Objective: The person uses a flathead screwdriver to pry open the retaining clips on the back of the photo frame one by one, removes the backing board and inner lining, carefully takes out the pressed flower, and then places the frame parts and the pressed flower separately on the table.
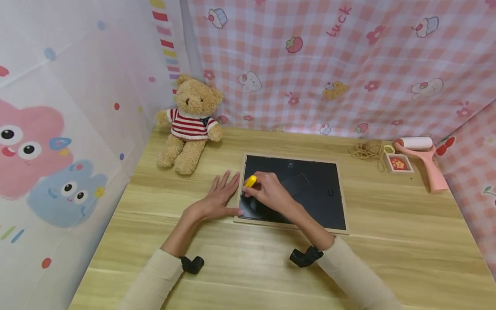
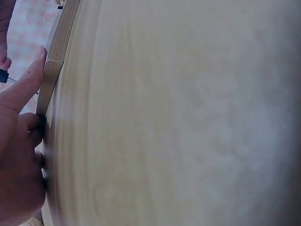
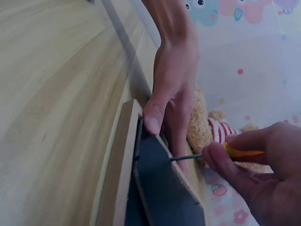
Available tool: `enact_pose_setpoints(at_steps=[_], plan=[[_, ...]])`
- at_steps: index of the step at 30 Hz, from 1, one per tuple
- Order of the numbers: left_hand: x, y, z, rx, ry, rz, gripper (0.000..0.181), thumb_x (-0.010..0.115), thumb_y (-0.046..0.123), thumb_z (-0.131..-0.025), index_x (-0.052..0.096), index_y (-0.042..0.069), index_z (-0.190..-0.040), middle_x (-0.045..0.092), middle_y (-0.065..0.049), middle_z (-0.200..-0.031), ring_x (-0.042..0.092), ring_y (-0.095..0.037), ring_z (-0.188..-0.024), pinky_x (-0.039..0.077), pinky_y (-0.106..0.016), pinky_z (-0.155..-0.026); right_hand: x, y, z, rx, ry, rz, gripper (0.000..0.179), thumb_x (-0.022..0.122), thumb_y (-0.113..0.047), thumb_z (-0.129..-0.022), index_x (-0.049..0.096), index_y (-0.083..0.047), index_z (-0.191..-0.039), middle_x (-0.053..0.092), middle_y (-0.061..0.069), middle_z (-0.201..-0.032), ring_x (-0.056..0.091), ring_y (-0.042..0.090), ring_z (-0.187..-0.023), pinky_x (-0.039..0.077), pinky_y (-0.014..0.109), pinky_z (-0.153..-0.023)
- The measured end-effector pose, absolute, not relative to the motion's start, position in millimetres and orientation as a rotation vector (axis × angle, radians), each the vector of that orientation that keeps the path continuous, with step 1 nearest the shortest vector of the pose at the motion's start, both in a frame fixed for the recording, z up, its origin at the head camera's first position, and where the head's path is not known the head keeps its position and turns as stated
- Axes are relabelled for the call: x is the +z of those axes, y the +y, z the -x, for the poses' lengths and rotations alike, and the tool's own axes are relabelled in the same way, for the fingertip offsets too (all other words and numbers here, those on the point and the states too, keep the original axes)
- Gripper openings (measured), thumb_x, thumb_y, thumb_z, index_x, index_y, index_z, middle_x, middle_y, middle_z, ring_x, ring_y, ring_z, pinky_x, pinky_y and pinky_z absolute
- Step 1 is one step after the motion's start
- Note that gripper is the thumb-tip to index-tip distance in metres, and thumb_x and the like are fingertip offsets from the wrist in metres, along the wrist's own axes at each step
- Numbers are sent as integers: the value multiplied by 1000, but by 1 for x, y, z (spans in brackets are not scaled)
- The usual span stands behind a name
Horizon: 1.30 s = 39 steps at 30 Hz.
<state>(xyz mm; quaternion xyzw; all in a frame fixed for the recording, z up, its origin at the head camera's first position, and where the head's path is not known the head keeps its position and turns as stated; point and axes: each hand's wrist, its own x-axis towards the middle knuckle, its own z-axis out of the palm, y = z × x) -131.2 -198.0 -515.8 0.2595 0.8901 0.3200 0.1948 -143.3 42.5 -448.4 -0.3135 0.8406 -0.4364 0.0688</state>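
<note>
A wooden picture frame (image 1: 291, 227) lies on the table with its black backing board (image 1: 310, 206) facing up. Between thumb and fingers, my right hand (image 1: 271, 191) pinches a yellow-handled screwdriver (image 1: 251, 181). Its thin metal shaft (image 3: 187, 157) reaches the backing's edge along the frame's left side in the right wrist view. My left hand (image 1: 217, 201) rests spread beside the frame's left edge. Its thumb (image 3: 153, 120) presses on the near left corner, while the other fingers lie along the outer side.
A teddy bear (image 1: 190, 125) in a striped sweater sits at the back left of the wooden table (image 1: 232, 267). Twine (image 1: 367, 150), a small box frame (image 1: 399, 163), a yellow ring (image 1: 389, 149) and a pink-handled roller (image 1: 416, 143) lie at the back right.
</note>
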Motion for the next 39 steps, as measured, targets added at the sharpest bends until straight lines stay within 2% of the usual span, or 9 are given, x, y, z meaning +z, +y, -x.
enact_pose_setpoints(at_steps=[7, 12, 16, 19, 23, 28, 32, 36, 39], plan=[[-515, -200, 131, 922, 2512, -746, 110, 78, 42, -101, 7, 1, -175, -2, -13, -186, -20, -35, -170, -19, -58, -133, -443, 38, 143, -1283, 2540, 943, 11, 76, -4, -102, 75, 7, -105, 79, 15, -90, 81, 30, -80, 66, 29, -71], [-520, -195, 126, 939, 2497, -762, 114, 79, 41, -100, 3, 0, -175, -2, -16, -185, -18, -37, -170, -18, -58, -134, -444, 56, 142, -1427, 2486, 761, 18, 78, -8, -102, 78, 6, -113, 83, 14, -94, 82, 32, -86, 68, 36, -79], [-522, -195, 128, 947, 2511, -780, 117, 80, 41, -98, 1, 2, -176, -1, -16, -185, -16, -37, -171, -16, -58, -134, -446, 69, 163, -1616, 2519, 625, 24, 79, -11, -102, 79, 7, -118, 84, 17, -100, 83, 35, -90, 67, 42, -88], [-522, -197, 130, 955, 2523, -788, 116, 80, 40, -98, 3, 2, -176, 0, -17, -185, -15, -38, -171, -15, -60, -134, -456, 72, 185, -1693, 2557, 527, 28, 79, -14, -103, 80, 7, -122, 84, 19, -104, 84, 35, -95, 66, 33, -91], [-522, -199, 131, 929, 2523, -771, 115, 78, 43, -100, 2, 3, -176, -2, -16, -185, -17, -36, -170, -16, -59, -134, -472, 69, 203, -1716, 2545, 444, 30, 80, -17, -103, 80, 5, -124, 84, 19, -104, 83, 35, -98, 62, 18, -85], [-522, -198, 129, 940, 2519, -775, 116, 78, 44, -100, 1, 2, -175, -3, -17, -185, -18, -37, -170, -16, -60, -134, -482, 67, 210, -1732, 2515, 423, 30, 80, -17, -102, 81, 2, -125, 85, 17, -105, 83, 34, -100, 59, 15, -84], [-521, -197, 128, 931, 2528, -768, 116, 79, 43, -99, 2, 2, -175, -4, -16, -185, -18, -37, -170, -16, -60, -134, -481, 68, 211, -1684, 2547, 430, 28, 80, -17, -103, 82, 0, -125, 84, 18, -108, 83, 33, -103, 60, 20, -86], [-517, -198, 129, 929, 2511, -757, 117, 78, 48, -99, 3, 2, -175, -4, -16, -185, -19, -37, -170, -17, -59, -134, -479, 66, 213, -1617, 2595, 466, 26, 79, -15, -103, 82, 1, -124, 84, 18, -113, 82, 32, -104, 64, 33, -91], [-514, -199, 129, 950, 2488, -752, 117, 78, 52, -99, 4, 1, -175, -4, -17, -185, -19, -38, -170, -17, -60, -134, -475, 62, 217, -1559, 2602, 517, 27, 78, -13, -103, 80, 5, -123, 84, 19, -110, 82, 32, -102, 65, 40, -91]])
